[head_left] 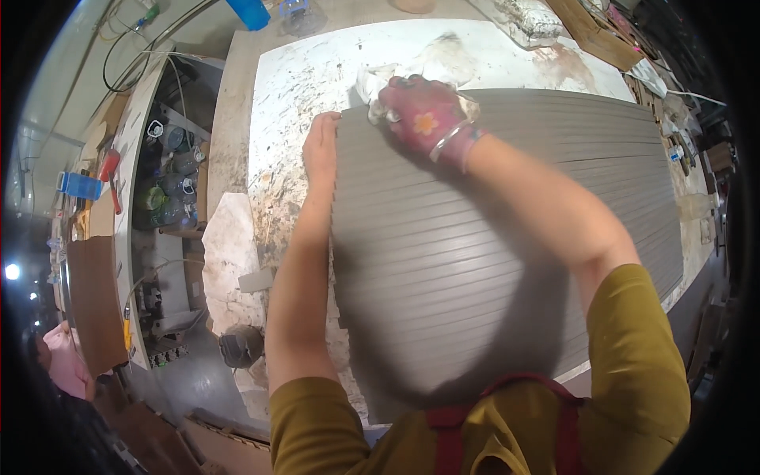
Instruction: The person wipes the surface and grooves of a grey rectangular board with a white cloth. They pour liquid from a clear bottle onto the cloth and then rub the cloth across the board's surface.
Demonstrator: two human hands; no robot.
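Note:
A large grey panel [443, 261] with long parallel grooves lies on the worktable in front of me. My right hand [419, 119], in a dark pink glove with a flower print, is closed on a crumpled white rag [380, 85] at the panel's far left part. Much of the rag is hidden beneath the glove. My bare left hand [321, 150] rests along the panel's left edge near the far corner, its fingers stretched out and close together. It holds nothing that I can see.
Under the panel lies a stained white sheet [285, 87]. A blue cup [250, 13] and a clear plastic container [301, 17] stand at the far edge. Left are a shelf with bottles [166, 210] and a dark round object [241, 347]. A person in pink [65, 360] is at far left.

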